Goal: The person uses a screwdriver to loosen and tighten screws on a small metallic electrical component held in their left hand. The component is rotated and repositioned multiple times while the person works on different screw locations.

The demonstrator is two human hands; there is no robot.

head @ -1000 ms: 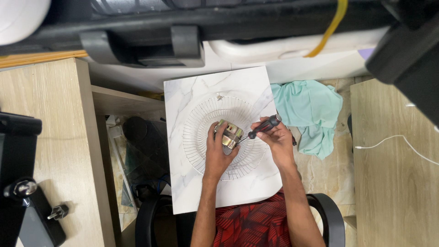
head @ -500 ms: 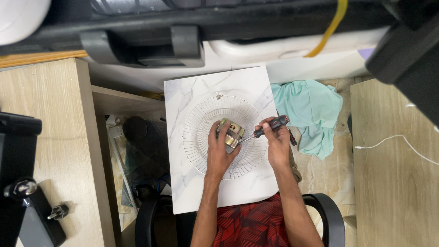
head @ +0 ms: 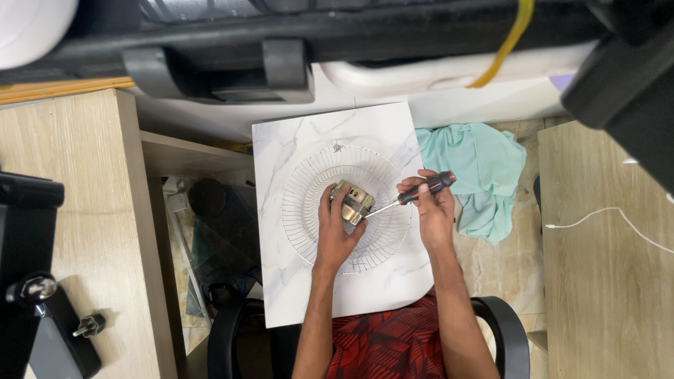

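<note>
A round wire fan guard (head: 309, 189) lies on a white marble-patterned board (head: 295, 133). At its centre sits a small metal fan motor (head: 353, 199). My left hand (head: 337, 228) grips the motor from below. My right hand (head: 430, 207) holds a screwdriver (head: 411, 195) with a black and red handle. Its shaft slants down to the left and its tip meets the motor's right side.
A teal cloth (head: 477, 175) lies crumpled to the right of the board. Wooden tabletops flank the scene at left (head: 63, 210) and right (head: 604, 281), with a white cable (head: 597, 214) on the right one. A black chair (head: 505, 330) is below me.
My right hand has shifted slightly to the right and the screwdriver's handle has swung a bit outward. The left hand stays on the motor.
</note>
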